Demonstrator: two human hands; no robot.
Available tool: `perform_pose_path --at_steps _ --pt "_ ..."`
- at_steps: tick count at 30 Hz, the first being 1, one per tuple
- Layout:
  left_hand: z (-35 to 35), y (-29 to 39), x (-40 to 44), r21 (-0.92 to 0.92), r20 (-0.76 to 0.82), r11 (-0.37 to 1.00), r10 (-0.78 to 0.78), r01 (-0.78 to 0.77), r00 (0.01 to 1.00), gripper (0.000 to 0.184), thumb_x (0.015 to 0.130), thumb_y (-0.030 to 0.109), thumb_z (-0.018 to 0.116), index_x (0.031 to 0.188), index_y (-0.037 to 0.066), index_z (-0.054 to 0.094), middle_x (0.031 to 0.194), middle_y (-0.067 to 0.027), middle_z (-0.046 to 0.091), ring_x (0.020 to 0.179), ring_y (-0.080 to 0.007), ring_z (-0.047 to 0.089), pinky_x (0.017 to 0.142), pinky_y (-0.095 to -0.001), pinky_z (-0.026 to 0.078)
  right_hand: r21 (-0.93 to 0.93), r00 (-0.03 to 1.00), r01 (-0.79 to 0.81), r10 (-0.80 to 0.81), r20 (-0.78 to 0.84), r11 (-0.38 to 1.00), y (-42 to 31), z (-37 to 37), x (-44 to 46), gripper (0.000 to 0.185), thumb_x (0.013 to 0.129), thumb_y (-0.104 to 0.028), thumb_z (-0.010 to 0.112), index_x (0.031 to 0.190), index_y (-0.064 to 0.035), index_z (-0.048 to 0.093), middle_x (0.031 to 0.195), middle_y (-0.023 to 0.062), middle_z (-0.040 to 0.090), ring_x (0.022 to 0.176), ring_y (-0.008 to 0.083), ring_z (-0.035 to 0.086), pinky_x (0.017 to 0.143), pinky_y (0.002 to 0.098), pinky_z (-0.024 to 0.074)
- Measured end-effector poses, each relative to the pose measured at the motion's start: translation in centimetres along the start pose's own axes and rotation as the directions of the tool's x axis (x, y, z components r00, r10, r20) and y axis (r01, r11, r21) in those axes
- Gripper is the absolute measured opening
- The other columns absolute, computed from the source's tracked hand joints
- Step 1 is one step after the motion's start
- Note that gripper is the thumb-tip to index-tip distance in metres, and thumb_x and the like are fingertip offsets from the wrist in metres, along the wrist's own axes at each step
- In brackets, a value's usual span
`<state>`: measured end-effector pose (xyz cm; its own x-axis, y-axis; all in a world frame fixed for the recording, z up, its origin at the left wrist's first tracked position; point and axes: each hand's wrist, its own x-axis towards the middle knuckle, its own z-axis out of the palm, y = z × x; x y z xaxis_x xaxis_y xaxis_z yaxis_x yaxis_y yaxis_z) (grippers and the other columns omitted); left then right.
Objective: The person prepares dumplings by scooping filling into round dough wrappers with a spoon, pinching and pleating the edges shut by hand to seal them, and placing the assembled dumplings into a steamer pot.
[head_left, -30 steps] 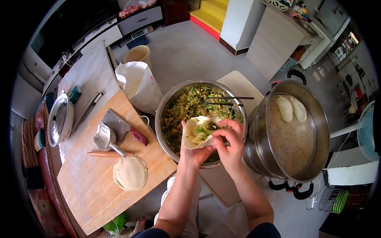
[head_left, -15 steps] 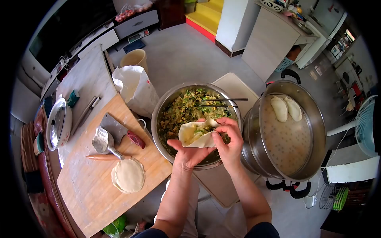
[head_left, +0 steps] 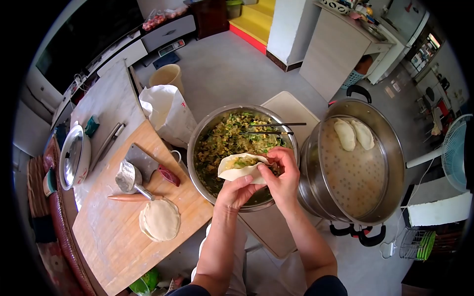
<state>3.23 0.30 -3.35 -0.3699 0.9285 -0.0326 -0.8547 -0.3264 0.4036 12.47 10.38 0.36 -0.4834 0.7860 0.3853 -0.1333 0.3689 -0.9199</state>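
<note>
Over the steel bowl of chopped green and yellow filling (head_left: 227,133), both my hands hold a partly folded dumpling (head_left: 239,170), its filling showing along the open top. My left hand (head_left: 237,192) supports it from below, thumb on the near side. With thumb and fingers my right hand (head_left: 282,172) pinches its right end. A pair of chopsticks (head_left: 276,124) lies across the bowl's right rim. On the wooden board (head_left: 108,232) to the left is a stack of round dough wrappers (head_left: 160,220). Two finished dumplings (head_left: 354,134) lie in the steamer pot (head_left: 355,182) at right.
A cleaver (head_left: 142,160), a floury metal scoop (head_left: 127,177) and a rolling pin (head_left: 123,197) lie on the board. Behind it stand a white flour bag (head_left: 170,111) and a beige bucket (head_left: 167,76). A lidded white basin (head_left: 75,157) sits far left, a fan (head_left: 456,153) far right.
The wrapper, spread wider half a second ago, is now folded up around its filling. My left thumb has come in against its near side. The view has shifted slightly.
</note>
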Motion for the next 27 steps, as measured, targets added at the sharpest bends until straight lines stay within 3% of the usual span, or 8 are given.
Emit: perform_pose_path --at_steps 3,6,10,12,18,21,27 --pt "-0.6 0.3 0.1 -0.023 0.001 1.0 0.018 -0.018 1.0 0.067 0.081 0.006 0.072 0.14 0.005 0.04 0.134 -0.0183 0.051 0.125 -0.0347 0.053 0.097 -0.0537 0.054 -0.109 0.999 0.006 -0.001 0.047 0.994 -0.9 0.2 0.3 0.03 0.075 0.002 0.074 0.104 -0.0012 0.068 0.106 0.0096 0.059 0.086 0.0187 0.062 0.075 0.0301 0.0528" --pt "-0.7 0.5 0.3 -0.04 -0.005 0.998 0.047 -0.047 0.999 0.065 0.082 0.006 0.072 0.139 0.005 0.041 0.133 -0.0177 0.052 0.123 -0.0341 0.054 0.096 -0.0534 0.055 -0.142 0.988 0.127 -0.113 0.102 0.982 0.1 0.5 0.5 0.032 0.075 0.002 0.075 0.106 -0.0018 0.07 0.105 0.0094 0.06 0.088 0.0183 0.062 0.074 0.0295 0.0529" --pt "-0.2 0.8 0.2 -0.066 -0.024 0.996 0.054 -0.056 0.998 0.058 0.085 0.004 0.067 0.137 0.004 0.042 0.129 -0.0176 0.054 0.117 -0.0312 0.059 0.092 -0.0476 0.058 -0.102 0.992 0.09 -0.08 0.1 0.991 -0.3 0.8 0.4 0.025 0.076 0.004 0.073 0.1 -0.0013 0.073 0.102 0.0088 0.06 0.09 0.0183 0.063 0.076 0.0276 0.0521" --pt "-0.3 0.8 0.2 -0.088 -0.037 0.995 0.045 -0.048 0.998 0.057 0.085 0.003 0.067 0.136 0.005 0.042 0.128 -0.0168 0.055 0.116 -0.0313 0.06 0.091 -0.0492 0.058 -0.104 0.99 0.097 -0.084 0.116 0.99 -0.3 0.6 0.2 0.023 0.077 0.004 0.073 0.099 -0.001 0.073 0.101 0.008 0.06 0.091 0.0172 0.063 0.076 0.0263 0.0517" --pt "0.2 1.2 0.4 -0.063 -0.068 0.997 0.043 -0.048 0.997 0.057 0.083 0.005 0.07 0.133 0.009 0.044 0.125 -0.0151 0.055 0.115 -0.0316 0.06 0.092 -0.0512 0.057 0.155 0.974 -0.18 0.154 0.165 0.971 0.3 0.4 0.4 0.018 0.079 0.003 0.073 0.097 0.0004 0.073 0.1 0.0064 0.061 0.089 0.013 0.063 0.076 0.0245 0.0509" --pt "0.0 1.3 0.4 -0.021 -0.071 0.999 0.042 -0.044 0.997 0.057 0.082 0.007 0.07 0.133 0.01 0.045 0.125 -0.0148 0.054 0.116 -0.0319 0.059 0.093 -0.0514 0.057 0.167 0.976 -0.178 0.152 0.158 0.97 0.5 0.5 0.6 0.017 0.08 0.003 0.073 0.097 0.0006 0.073 0.1 0.0065 0.061 0.087 0.0128 0.063 0.074 0.0248 0.0513" --pt "-0.2 1.5 0.5 -0.012 -0.06 0.999 0.05 -0.05 0.997 0.055 0.083 0.007 0.069 0.132 0.01 0.045 0.125 -0.015 0.054 0.116 -0.0321 0.059 0.093 -0.0518 0.057 -0.124 0.99 0.043 -0.025 0.14 0.991 -0.9 0.9 0.9 0.013 0.08 0.002 0.071 0.093 0.0014 0.07 0.094 0.0083 0.062 0.084 0.0177 0.064 0.07 0.0284 0.0516"
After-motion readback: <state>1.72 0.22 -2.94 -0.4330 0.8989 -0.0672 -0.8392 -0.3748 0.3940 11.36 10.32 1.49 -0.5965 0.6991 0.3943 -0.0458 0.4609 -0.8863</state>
